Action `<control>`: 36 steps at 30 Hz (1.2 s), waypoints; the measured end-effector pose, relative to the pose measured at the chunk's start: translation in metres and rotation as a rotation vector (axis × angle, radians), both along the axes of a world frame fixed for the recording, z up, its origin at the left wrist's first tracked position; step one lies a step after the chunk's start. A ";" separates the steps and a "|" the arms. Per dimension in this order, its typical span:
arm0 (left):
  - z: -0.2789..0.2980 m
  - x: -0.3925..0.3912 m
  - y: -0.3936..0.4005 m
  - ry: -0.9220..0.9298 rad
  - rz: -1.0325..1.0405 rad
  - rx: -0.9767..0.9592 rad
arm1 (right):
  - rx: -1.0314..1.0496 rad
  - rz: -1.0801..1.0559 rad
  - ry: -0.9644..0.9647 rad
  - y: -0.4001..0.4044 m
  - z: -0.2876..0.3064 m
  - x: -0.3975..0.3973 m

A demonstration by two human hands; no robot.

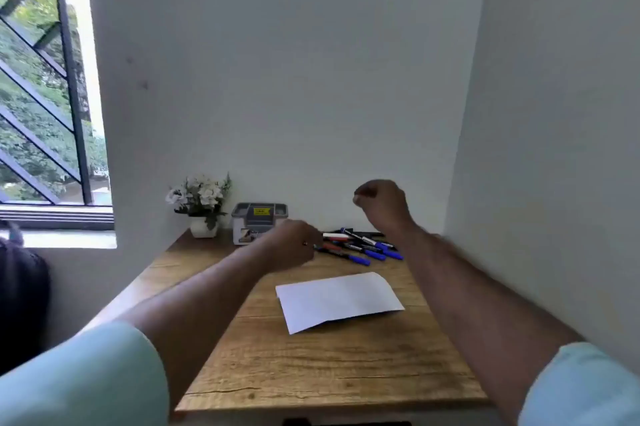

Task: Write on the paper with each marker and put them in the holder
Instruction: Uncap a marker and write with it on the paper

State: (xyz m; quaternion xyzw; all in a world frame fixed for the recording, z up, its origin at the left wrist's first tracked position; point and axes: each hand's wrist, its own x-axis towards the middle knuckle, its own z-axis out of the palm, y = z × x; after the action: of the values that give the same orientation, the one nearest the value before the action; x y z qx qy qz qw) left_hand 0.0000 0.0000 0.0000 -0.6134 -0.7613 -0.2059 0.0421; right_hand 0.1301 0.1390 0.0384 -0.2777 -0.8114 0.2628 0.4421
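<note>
White walls corner my wooden counter (311,366). Paper (337,301) lies mid-counter; beyond it, markers (360,245) lie mostly crosswise, holder (258,223) left of them. Left hand (292,245) curled at the markers, grip unclear; right hand (381,204) fisted above.

Wooden table (311,366), white paper (337,301), markers (363,245), grey holder (258,223), potted flowers (201,207)

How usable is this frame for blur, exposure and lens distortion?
Head view: soft throughout; both hands, left and right, smear with motion; the markers blend into a pile; the window is blown out at top left; wide-angle bending tilts the walls; the paper shows no readable marks.
</note>
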 end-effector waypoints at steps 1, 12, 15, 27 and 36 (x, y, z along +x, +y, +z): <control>-0.012 -0.001 0.004 -0.036 0.012 -0.067 | -0.078 0.016 -0.022 0.005 -0.016 -0.007; -0.071 -0.012 0.046 -0.190 0.042 -0.210 | -0.154 0.017 -0.188 0.063 -0.128 -0.041; -0.068 -0.010 0.054 -0.218 0.005 -0.253 | -0.066 -0.048 -0.292 0.086 -0.134 -0.055; -0.073 -0.026 0.047 -1.253 0.083 -0.104 | 0.339 0.142 -0.391 0.087 -0.123 -0.075; -0.072 -0.029 0.046 -1.304 0.013 0.186 | -0.785 0.491 0.338 0.020 -0.115 -0.068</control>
State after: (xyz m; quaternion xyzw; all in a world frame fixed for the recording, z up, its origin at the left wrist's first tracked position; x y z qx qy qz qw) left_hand -0.0290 0.0463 -0.0723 -0.3520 -0.6134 -0.6002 -0.3736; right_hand 0.0618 0.1591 -0.0769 -0.1774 -0.6096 0.6866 0.3544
